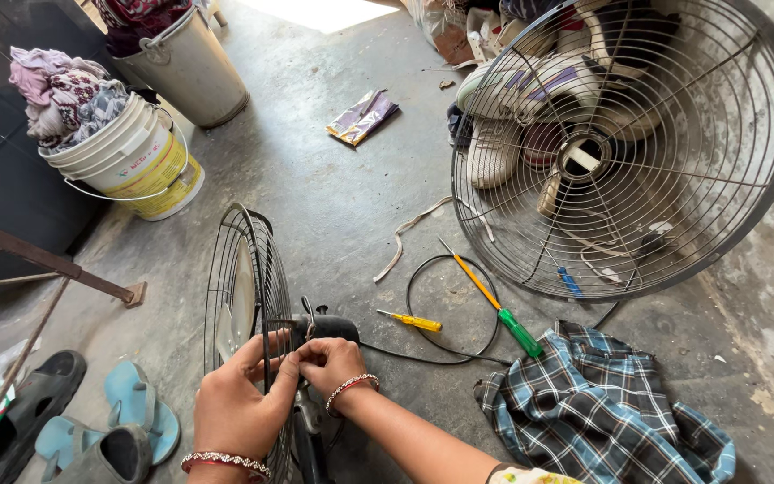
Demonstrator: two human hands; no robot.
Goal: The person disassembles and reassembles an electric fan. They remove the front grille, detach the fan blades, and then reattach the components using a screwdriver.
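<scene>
While the fan (257,305) stood on the floor (333,193) at six o'clock, the left hand (236,403) pinched its rear guard (242,269) and the right hand (333,363) gripped behind the motor (326,328); thin wires might nip fingers, or the fan might tip toward the screwdriver (414,321) at three o'clock.

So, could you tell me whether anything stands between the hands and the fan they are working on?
Nothing visible does. The left hand and right hand are already at the rear wire guard, where it meets the black motor housing. The screwdrivers and plaid cloth lie off to the right.
</scene>
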